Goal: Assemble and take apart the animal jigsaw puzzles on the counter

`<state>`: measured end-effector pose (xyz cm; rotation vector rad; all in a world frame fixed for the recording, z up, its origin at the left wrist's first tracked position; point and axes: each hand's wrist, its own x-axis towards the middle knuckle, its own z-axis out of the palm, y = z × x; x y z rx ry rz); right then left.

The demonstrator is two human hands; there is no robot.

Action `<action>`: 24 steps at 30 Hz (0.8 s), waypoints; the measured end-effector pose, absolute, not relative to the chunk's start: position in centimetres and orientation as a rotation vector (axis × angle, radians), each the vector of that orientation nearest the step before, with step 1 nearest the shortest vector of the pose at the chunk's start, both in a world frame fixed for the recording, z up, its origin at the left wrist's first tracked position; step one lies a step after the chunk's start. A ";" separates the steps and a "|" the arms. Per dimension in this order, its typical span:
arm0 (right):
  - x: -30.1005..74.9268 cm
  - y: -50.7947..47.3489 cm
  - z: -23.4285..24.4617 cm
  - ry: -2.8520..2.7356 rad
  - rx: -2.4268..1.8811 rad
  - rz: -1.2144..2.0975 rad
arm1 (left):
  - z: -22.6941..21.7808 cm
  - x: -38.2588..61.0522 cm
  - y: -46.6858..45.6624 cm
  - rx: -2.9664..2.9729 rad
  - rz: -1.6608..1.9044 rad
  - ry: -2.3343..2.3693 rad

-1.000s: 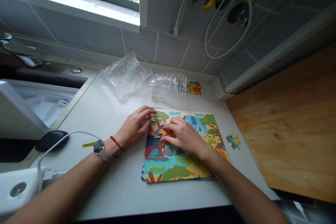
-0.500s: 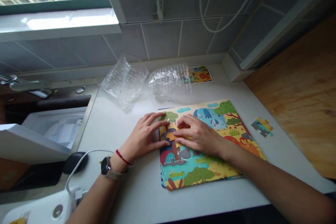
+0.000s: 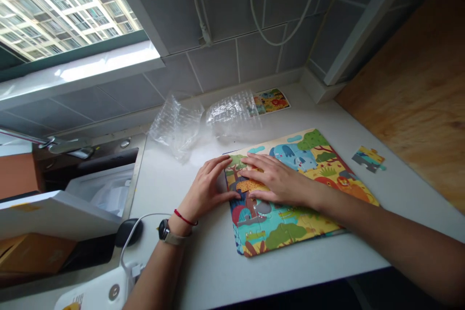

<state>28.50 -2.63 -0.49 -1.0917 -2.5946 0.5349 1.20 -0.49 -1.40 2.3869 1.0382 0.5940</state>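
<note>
A colourful animal jigsaw puzzle (image 3: pixel 301 189) lies flat on the white counter (image 3: pixel 203 261). My left hand (image 3: pixel 209 189) rests at the puzzle's left edge, fingers stretched out and touching the border. My right hand (image 3: pixel 279 181) lies flat on the upper left part of the picture, fingers spread over the pieces there. A loose puzzle piece (image 3: pixel 368 158) sits alone on the counter to the right of the puzzle. I wear a watch and a red string on the left wrist.
Crumpled clear plastic wrap (image 3: pixel 207 118) and a small picture card (image 3: pixel 272 100) lie behind the puzzle by the tiled wall. A sink (image 3: pixel 105 189) and tap (image 3: pixel 69 146) are at left, a white cable (image 3: pixel 134 227) and a white device near the front edge, a wooden surface (image 3: pixel 417 97) at right.
The view has swung left and up. My right hand flattened its fingers over the puzzle's upper left, and my left hand stayed at the left edge.
</note>
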 end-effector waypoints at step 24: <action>43.9 -7.4 -1.0 -1.927 -1.745 -0.070 | -2.2 2.0 -1.6 2.339 0.822 1.388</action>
